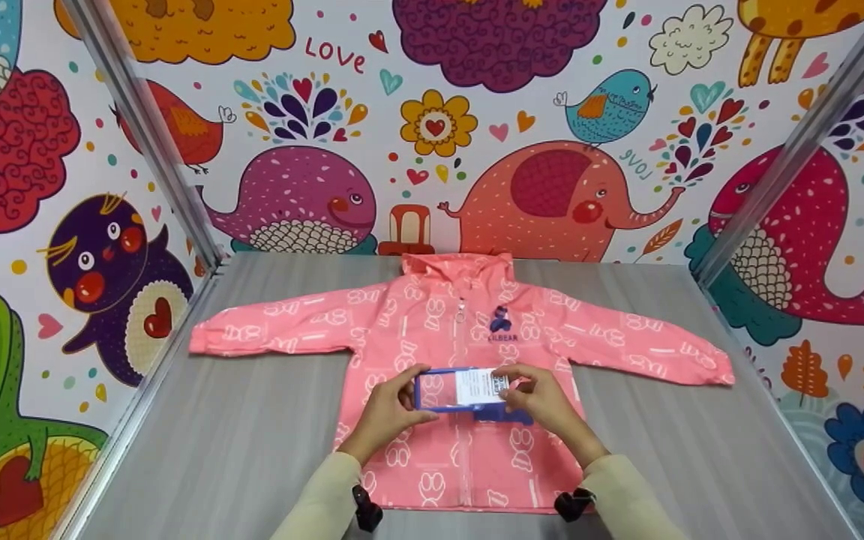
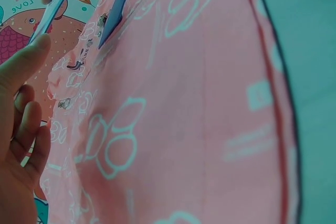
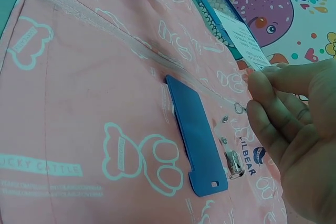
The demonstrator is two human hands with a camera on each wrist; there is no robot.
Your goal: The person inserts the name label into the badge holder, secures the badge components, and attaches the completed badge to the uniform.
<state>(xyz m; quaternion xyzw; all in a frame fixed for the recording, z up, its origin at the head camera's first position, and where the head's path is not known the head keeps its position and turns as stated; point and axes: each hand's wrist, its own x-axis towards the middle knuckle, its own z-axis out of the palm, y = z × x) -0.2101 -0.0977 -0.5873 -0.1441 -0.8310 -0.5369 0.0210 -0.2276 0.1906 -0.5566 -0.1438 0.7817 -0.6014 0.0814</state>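
Observation:
A pink child's jacket [image 1: 417, 337] with white prints lies spread out, front up, sleeves outstretched. Above its lower front, my left hand [image 1: 387, 409] grips a blue-framed clear card holder [image 1: 438, 410] by its left end. My right hand [image 1: 548, 405] pinches the right end of a white printed card [image 1: 475, 388], which overlaps the holder's right part. In the right wrist view, a flat blue panel [image 3: 197, 135] with a small slot lies on the jacket below the hands. Beside it is a metal clip [image 3: 234, 163] on a clear strap.
The jacket rests on a grey table [image 1: 252, 435]. Walls with cartoon animal prints [image 1: 432, 67] stand behind and at both sides, with metal posts [image 1: 147, 135] at the corners. The jacket's zipper [image 1: 464, 450] runs down its middle.

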